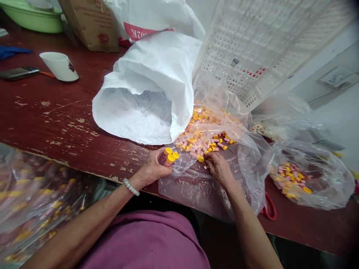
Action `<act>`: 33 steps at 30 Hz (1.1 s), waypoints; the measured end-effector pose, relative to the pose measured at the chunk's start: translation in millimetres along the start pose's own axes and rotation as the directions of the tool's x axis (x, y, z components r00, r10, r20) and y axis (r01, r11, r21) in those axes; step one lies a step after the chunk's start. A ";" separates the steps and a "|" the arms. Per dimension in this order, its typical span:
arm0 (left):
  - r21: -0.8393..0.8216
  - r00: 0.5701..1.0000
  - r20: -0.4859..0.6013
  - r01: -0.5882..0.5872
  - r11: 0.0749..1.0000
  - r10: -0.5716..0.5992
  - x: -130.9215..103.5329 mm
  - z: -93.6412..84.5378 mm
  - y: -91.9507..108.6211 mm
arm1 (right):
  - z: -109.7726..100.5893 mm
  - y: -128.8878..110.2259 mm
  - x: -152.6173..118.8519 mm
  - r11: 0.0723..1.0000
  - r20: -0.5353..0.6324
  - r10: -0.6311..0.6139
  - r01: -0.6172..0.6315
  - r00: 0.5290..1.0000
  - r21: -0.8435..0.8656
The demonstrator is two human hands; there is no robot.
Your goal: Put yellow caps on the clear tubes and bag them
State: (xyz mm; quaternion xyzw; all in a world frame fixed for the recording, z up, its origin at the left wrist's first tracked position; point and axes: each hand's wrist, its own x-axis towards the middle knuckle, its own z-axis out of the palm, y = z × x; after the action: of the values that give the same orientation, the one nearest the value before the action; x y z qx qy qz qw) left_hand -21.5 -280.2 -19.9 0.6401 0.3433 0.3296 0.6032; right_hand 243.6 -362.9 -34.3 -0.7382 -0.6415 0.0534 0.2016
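Note:
My left hand (155, 165) is closed around several small clear tubes with yellow caps (171, 157), held upright near the table's front edge. A beaded bracelet circles that wrist. To the right, my right hand (218, 166) reaches into the mouth of a clear plastic bag (246, 157), its fingers curled at the edge of a heap of small yellow-capped bottles with pink contents (206, 123). One yellow-capped bottle (201, 158) lies by those fingertips; whether they grip it is hidden. A white sack (157, 59) lies open beside the heap.
A smaller clear bag of yellow-capped bottles (294, 177) sits at right, near red scissors handles (270, 207). Behind stands a white perforated basket (252, 48). At left are a white cup (59, 66), a phone (19, 73) and a cardboard box (92, 26). Bagged bottles (42, 209) fill the lower left.

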 end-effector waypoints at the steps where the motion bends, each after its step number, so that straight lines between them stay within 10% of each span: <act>1: 0.014 1.000 0.018 -0.017 1.000 0.017 -0.5 1.6 1.2 | -0.8 -3.7 0.8 0.997 -0.048 0.054 -0.051 0.997 0.053; 4: 0.117 0.995 0.068 -0.076 0.990 0.069 -1.9 4.9 6.3 | -12.5 -29.2 0.5 0.885 -0.175 0.273 -0.175 0.946 0.430; 6: 0.232 0.990 0.093 -0.122 0.965 0.103 -2.6 7.3 10.5 | -23.2 -57.2 -3.3 0.638 -0.112 0.358 -0.156 0.927 0.754; 9: 0.389 0.983 0.136 -0.170 0.905 0.126 -3.4 13.3 16.3 | -32.9 -102.5 -11.3 0.255 0.099 0.267 -0.169 0.959 0.952; 11: 0.437 0.979 0.171 -0.176 0.882 0.110 -4.0 17.7 18.9 | -32.3 -124.4 -15.8 0.166 0.211 0.178 -0.241 0.961 0.956; 19: 0.460 0.967 0.227 -0.212 0.862 0.116 -7.0 18.4 19.7 | -31.6 -131.0 -14.8 0.647 -0.032 0.176 -0.091 0.984 0.757; 24: 0.525 0.959 0.258 -0.244 0.816 0.121 -11.3 24.0 17.2 | -21.3 -138.8 8.0 0.853 -0.490 0.188 0.105 0.851 0.511; 28: 0.449 0.965 0.233 -0.214 0.867 0.118 -15.3 29.9 19.0 | 1.8 -152.4 24.8 0.830 -0.452 0.072 0.198 0.889 0.521; 33: 0.106 0.982 0.173 0.051 0.993 -0.069 -19.6 10.2 24.4 | -4.8 -137.1 35.6 0.517 -0.265 0.460 -0.013 0.848 0.856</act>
State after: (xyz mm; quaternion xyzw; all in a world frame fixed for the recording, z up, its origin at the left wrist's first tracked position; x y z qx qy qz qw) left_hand -22.6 -303.1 3.8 0.6857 0.3238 0.2355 0.6079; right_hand 124.4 -316.4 26.6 -0.6271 -0.3606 0.2001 0.6609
